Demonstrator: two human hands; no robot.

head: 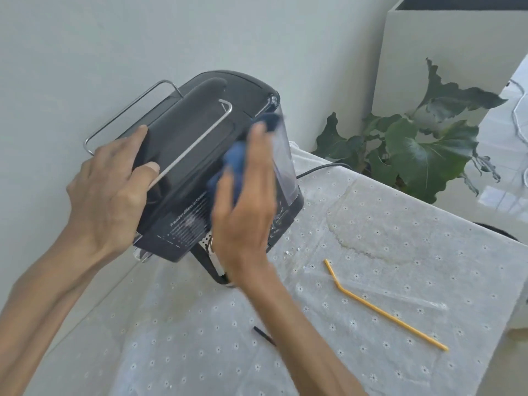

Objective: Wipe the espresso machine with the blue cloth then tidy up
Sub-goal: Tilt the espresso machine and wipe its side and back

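On top of the white flowered tablecloth (pixel 371 252), by the pale wall: black espresso machine (pixel 200 155), tilted toward the camera so its top faces up and forward, white printed lines on the near edge, clear water tank (pixel 281 155) on its right side. Thin metal rail (pixel 183 155) bent around the machine's top. Left hand (pixel 105 192) on the machine's left side, fingers curled over the top edge, thumb pressed beside the rail, gripping and steadying the body. Right hand (pixel 245 207) on the right part of the top, fingers fairly straight and pressed down on the blue cloth (pixel 237 155), bunched between palm and machine, part of it sticking out past the fingertips near the tank; hand and cloth blurred. Black cord (pixel 323 167) trailing from behind the machine toward the plant (pixel 414 141), whose large dark green leaves stand at the table's far right corner in front of a tall white box (pixel 445 47). Bent yellow straw (pixel 380 307) flat on the tablecloth, well apart to the right of the machine. Short black stick (pixel 263 334) on the tablecloth just beside the right forearm. Wet, glossy patch (pixel 360 227) on the tablecloth between machine and table edge.
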